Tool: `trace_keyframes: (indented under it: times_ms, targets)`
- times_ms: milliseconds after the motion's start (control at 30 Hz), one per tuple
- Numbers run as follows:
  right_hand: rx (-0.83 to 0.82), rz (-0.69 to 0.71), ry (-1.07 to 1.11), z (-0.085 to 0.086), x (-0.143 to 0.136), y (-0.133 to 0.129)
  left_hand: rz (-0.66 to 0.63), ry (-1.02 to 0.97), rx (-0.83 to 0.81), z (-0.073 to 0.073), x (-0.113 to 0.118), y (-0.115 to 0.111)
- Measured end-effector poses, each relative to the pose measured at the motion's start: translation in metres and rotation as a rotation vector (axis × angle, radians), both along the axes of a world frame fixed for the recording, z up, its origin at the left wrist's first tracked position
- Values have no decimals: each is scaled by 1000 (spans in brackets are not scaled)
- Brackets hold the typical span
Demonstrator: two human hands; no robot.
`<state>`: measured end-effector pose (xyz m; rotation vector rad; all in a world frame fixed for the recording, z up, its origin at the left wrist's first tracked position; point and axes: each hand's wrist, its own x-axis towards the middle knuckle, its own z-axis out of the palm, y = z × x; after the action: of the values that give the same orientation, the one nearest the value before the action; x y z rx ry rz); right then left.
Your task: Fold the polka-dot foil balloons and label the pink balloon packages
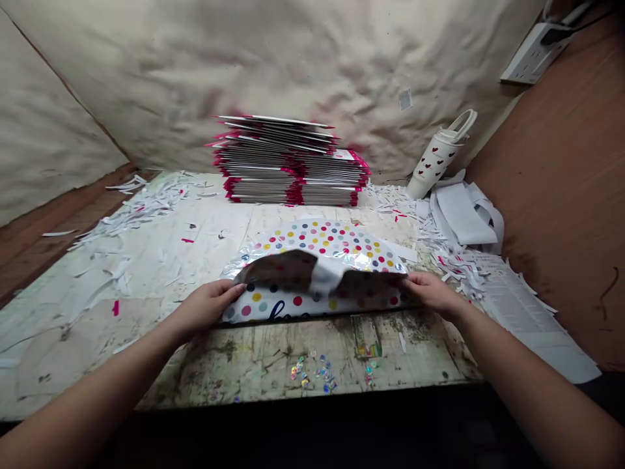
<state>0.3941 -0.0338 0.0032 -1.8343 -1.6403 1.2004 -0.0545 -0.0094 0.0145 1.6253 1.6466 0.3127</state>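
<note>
The person's left hand [215,299] pinches the polka-dot sheet [322,241] at its left side, thumb uppermost; the right hand [432,293] pinches the same sheet at its right corner. The sheet lies on the worktable [205,365] between the two: from the left hand it spreads from 1 to 3 o'clock, from the right hand from 9 to 11. Between the hands a flap of it arches up, shadowed, over a nearer part with dark-blue lettering.

Taking the sheet as the dial's centre, a stack of pink-edged packets [293,163] stands at 12 o'clock, a heart-patterned tumbler [433,163] between 1 and 2, shiny sequins [326,378] at 6, and white paper shreds [129,218] around 10.
</note>
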Motion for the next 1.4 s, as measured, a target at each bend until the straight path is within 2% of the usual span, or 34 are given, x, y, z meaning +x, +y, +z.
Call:
trace_keyframes:
  times_ms: [67, 167, 200, 267, 300, 367, 467, 533, 567, 600, 633, 667, 700, 733, 800, 833, 933, 1000, 1100, 1167, 1267, 1333, 1400]
  targets:
    - [-16, -45, -58, -4, -5, 13, -14, 245, 63, 1, 9, 10]
    - [4, -83, -149, -9, -11, 21, -48, 583, 384, 4, 28, 3]
    - [13, -97, -181, -10, -12, 23, -83, 625, 517, 3, 36, -5]
    - [30, -120, -242, -11, -13, 26, -243, 600, 704, -2, 54, -24]
    - [39, -130, -272, -10, -12, 28, -339, 568, 720, -6, 62, -33]
    - [56, -155, -328, -7, -9, 36, -453, 544, 618, -14, 76, -48]
    - [106, -252, -517, 3, -10, 45, -398, 612, 419, -20, 86, -57]
    - [228, -311, -703, 11, -25, 44, -350, 641, 362, -20, 86, -56]
    - [326, -295, -763, 14, -37, 39, -338, 648, 351, -19, 86, -55]
    - [436, -221, -778, 15, -52, 32, -332, 653, 345, -19, 86, -55]
    - [544, -91, -742, 14, -68, 23, -329, 658, 340, -19, 85, -54]
    - [626, 88, -670, 11, -83, 14, -325, 666, 337, -19, 85, -53]
    - [665, 295, -595, 6, -95, 4, -321, 674, 335, -20, 84, -53]
    - [669, 438, -545, 0, -102, -5, -318, 681, 334, -21, 83, -52]
    - [599, 498, -529, -11, -95, -18, -321, 684, 328, -21, 82, -51]
    - [549, 429, -563, -16, -82, -23, -327, 679, 316, -21, 83, -50]
    - [444, 94, -758, -20, -31, -36, -317, 675, 336, -17, 93, -47]
    - [466, 4, -859, -16, -13, -47, -328, 669, 417, -14, 110, -48]
    - [555, 211, -846, -10, -30, -63, -430, 616, 430, -15, 139, -54]
    - [533, 245, -842, -11, -53, -67, -468, 592, 377, -18, 154, -59]
    - [383, 8, -824, -16, -69, -59, -454, 581, 360, -22, 162, -64]
    - [278, -132, -668, -14, -67, -47, -440, 558, 362, -23, 161, -66]
    - [272, -222, -426, -3, -70, -35, -420, 525, 370, -23, 158, -67]
